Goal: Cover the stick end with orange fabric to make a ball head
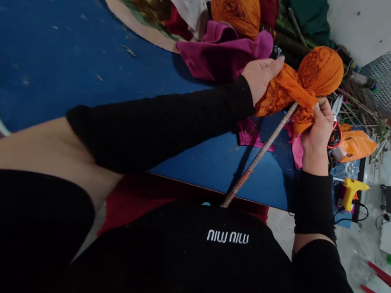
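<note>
Your left hand (262,76) and right hand (321,127) each grip the loose orange printed cloth (276,93) between them; the round orange cloth-wrapped ball (321,71) sits just beyond your right hand. Uneven pulling could loosen the gathers, letting the long, thin brownish stick (265,148) between your hands slip. The red-handled metal scissors (336,108) beside your right hand could snag fabric.

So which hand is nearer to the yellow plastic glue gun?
The right hand: it pinches the patterned orange cloth, beyond and left of the yellow plastic glue gun. The left hand holds the cloth farther left.
</note>
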Motion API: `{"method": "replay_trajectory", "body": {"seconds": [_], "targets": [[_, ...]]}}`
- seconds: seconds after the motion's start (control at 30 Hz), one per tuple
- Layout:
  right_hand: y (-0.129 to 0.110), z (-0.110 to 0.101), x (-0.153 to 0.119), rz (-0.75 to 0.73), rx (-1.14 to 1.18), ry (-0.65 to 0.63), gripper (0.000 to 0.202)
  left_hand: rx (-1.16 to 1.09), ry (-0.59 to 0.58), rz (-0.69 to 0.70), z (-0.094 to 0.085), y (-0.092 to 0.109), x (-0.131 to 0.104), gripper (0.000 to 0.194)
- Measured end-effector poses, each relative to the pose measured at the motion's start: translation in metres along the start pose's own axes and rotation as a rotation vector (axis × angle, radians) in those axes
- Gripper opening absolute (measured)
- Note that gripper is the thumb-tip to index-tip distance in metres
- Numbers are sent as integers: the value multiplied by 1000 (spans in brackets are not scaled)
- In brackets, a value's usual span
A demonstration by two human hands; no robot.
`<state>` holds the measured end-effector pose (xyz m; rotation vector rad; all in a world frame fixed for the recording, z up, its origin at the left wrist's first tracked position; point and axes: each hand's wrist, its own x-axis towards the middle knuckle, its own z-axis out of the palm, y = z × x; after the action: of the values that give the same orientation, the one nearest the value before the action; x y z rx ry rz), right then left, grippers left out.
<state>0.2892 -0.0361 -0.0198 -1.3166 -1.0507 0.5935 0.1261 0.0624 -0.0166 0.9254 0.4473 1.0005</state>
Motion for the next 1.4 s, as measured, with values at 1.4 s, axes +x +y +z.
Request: {"method": "replay_trajectory", "body": {"seconds": [1.4], "targets": [[-27,1,-11,-113,-17,150,27,830,126,488,-29,26,12,17]]}}
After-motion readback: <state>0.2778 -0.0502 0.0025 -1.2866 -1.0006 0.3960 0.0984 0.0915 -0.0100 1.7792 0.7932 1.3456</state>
